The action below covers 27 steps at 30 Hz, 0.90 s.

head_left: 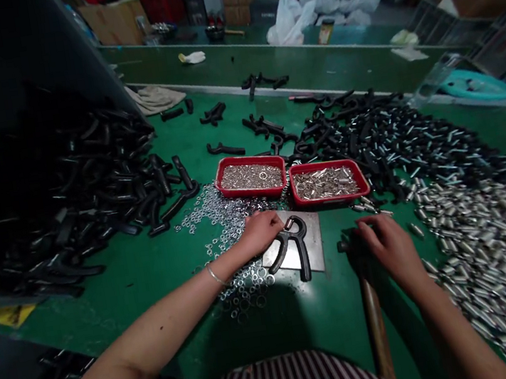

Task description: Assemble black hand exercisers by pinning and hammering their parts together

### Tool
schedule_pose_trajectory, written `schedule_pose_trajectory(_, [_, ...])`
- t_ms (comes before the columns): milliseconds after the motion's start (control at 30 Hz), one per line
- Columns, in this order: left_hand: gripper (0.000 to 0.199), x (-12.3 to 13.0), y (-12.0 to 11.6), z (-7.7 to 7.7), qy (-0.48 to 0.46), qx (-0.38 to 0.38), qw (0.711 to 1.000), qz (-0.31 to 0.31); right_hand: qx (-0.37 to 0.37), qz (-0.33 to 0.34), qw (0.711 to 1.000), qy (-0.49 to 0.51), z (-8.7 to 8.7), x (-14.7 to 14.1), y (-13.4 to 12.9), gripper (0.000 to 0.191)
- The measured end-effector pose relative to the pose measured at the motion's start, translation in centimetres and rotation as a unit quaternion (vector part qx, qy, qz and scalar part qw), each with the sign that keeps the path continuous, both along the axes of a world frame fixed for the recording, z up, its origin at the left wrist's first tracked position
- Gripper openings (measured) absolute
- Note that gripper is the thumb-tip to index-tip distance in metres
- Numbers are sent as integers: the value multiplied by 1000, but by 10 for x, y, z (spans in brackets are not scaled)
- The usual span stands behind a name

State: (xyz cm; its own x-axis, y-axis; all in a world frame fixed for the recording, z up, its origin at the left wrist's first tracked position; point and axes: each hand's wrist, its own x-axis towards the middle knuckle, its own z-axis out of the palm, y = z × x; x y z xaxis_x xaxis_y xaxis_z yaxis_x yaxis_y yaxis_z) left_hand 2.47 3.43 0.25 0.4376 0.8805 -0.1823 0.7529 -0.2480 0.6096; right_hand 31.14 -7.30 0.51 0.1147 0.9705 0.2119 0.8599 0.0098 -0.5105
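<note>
My left hand (263, 231) rests over a flat metal plate (314, 240), its thumb and finger closed at a small metal sleeve (289, 223) by the curved top of a black two-legged handle piece (303, 257). That piece lies on the plate with its legs towards me. My right hand (389, 248) hovers to the right of the plate, fingertips drawn together; what they hold, if anything, is too small to name. Below it lies a hammer (377, 329) with a wooden handle, its head in shadow.
Two red trays of small metal parts, left (254, 194) and right (333, 198), stand behind the plate. Loose metal rings (218, 213) spread at left. Black handles (108, 173) heap at far left, pinned black parts (382, 132) at back right, metal sleeves (495, 254) at right.
</note>
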Motion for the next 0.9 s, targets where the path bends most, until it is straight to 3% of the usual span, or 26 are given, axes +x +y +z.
schedule_pose_trajectory(133, [19,-14,7,6,-42,113,992,-38,-18,26,998,53,2,-20,0,23])
schedule_pose_trajectory(233, [21,-29,45,18,11,244,969,-41,9,57,997,58,12,-36,22,18])
schedule_pose_trajectory(367, [18,-45,113,37,200,278,939,-7,41,145,989,5,34,-76,91,16])
schedule_pose_trajectory(467, [13,-49,137,40,229,284,931,-19,39,194,971,-135,46,-115,152,20])
schedule_pose_trajectory(600, [21,-54,136,27,218,313,924,-26,20,247,944,-215,41,-151,208,16])
schedule_pose_trajectory(733, [22,-58,125,21,184,309,933,-16,1,249,943,-220,23,-160,224,11])
schedule_pose_trajectory(833, [21,-52,93,24,54,304,951,-18,-7,240,945,-222,15,-159,224,14])
schedule_pose_trajectory(900, [20,-42,60,25,-35,265,961,-69,-10,239,945,-223,13,-159,224,16])
